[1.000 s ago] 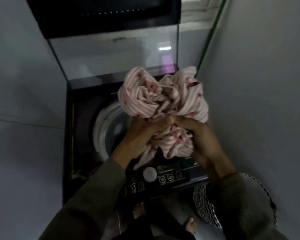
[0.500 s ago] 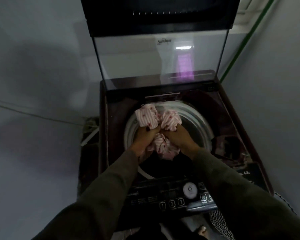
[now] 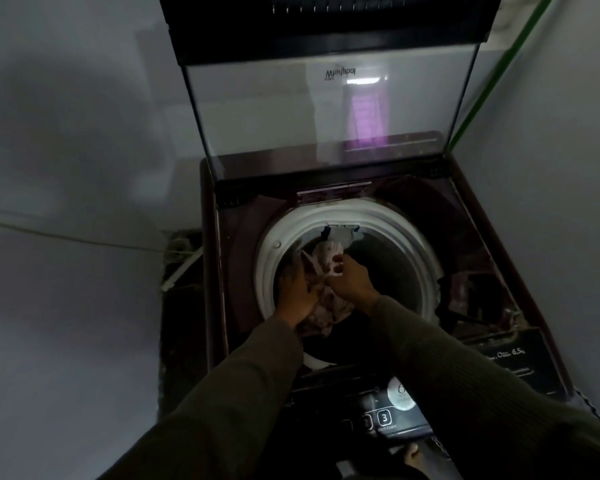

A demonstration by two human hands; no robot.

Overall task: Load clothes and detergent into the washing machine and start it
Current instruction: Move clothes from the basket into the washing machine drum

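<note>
A dark top-loading washing machine (image 3: 492,271) stands in a corner with its glass lid (image 3: 326,109) raised upright. A pink striped garment (image 3: 326,258) sits bunched down inside the white-rimmed drum (image 3: 413,244). My left hand (image 3: 297,292) reaches into the drum and grips the left side of the cloth. My right hand (image 3: 350,275) holds its right side, fingers curled into the fabric. Part of the garment is hidden under both hands. No detergent is in view.
The control panel (image 3: 392,410) with a round knob and numbered buttons lies at the machine's front edge, partly behind my right sleeve. Grey walls close in on the left and right. A green pipe (image 3: 492,74) runs up the right corner. Debris lies in the gap at the left.
Both hands carried the bunched garment from above the machine down into the drum. The cloth now sits lower, below the drum rim.
</note>
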